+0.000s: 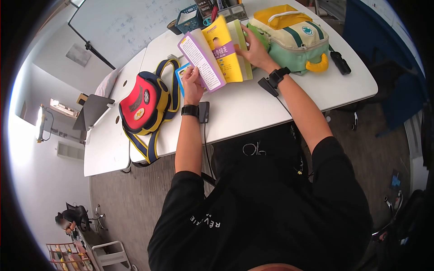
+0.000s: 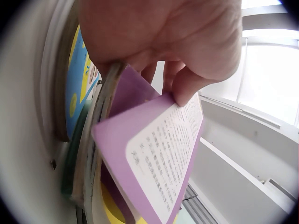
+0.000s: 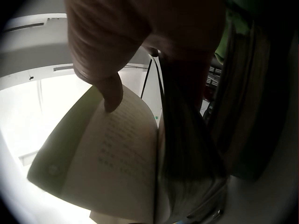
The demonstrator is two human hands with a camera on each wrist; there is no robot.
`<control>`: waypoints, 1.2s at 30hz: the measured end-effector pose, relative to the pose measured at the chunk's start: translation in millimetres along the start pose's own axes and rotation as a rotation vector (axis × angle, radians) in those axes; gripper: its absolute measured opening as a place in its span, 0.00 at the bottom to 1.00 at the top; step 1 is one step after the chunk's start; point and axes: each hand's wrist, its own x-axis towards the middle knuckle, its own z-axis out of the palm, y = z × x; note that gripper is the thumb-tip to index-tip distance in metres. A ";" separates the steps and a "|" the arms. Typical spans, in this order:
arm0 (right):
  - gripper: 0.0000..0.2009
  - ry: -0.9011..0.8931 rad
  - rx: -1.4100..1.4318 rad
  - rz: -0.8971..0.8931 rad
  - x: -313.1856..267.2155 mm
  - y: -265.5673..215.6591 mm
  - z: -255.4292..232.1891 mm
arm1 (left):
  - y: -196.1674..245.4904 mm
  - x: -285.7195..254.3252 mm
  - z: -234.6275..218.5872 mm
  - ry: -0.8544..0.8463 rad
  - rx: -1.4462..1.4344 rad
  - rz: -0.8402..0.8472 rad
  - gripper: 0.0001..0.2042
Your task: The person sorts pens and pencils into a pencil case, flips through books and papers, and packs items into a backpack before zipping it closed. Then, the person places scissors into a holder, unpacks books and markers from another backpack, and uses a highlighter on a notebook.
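Observation:
A book with a yellow and purple cover (image 1: 222, 49) is spread between the two hands above the white table. My left hand (image 1: 193, 86) grips its purple-bordered flap (image 1: 202, 61); in the left wrist view the thumb of the left hand (image 2: 163, 42) lies on the flap's printed side (image 2: 161, 154). My right hand (image 1: 257, 49) holds the pale green part (image 1: 243, 49) at the other side. In the right wrist view the thumb of the right hand (image 3: 140, 37) presses on a printed page (image 3: 119, 149). A blue book (image 1: 181, 74) lies partly hidden behind the left hand.
A red and navy backpack (image 1: 143, 104) lies on the table (image 1: 235, 113) at the left. At the right stands a green and cream backpack (image 1: 294, 40) with a yellow handle. Behind are a blue basket (image 1: 190, 20) and a grey holder (image 1: 234, 12). A black device (image 1: 204, 112) lies near the front edge.

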 end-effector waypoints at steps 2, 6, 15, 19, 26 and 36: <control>0.50 0.031 -0.058 -0.021 -2.8 -6.8 5.4 | 1.0 0.9 9.2 -0.014 0.021 0.014 0.14; 0.63 0.070 -0.159 -0.121 0.4 -24.8 13.5 | -0.3 -7.4 40.6 0.015 0.228 0.083 0.15; 0.66 0.111 -0.400 -0.176 -6.0 -40.7 21.3 | 1.1 -13.3 36.6 -0.065 0.288 0.081 0.25; 0.66 0.108 -0.477 -0.167 -6.9 -36.9 20.7 | 4.1 -17.2 46.3 -0.081 0.220 0.104 0.25; 0.66 0.131 -0.456 -0.204 -6.1 -30.9 20.4 | 15.2 -21.0 54.4 -0.093 0.060 0.036 0.20; 0.63 0.098 -0.408 -0.163 -8.1 -30.7 19.4 | 4.4 -15.9 50.0 -0.016 0.134 0.041 0.13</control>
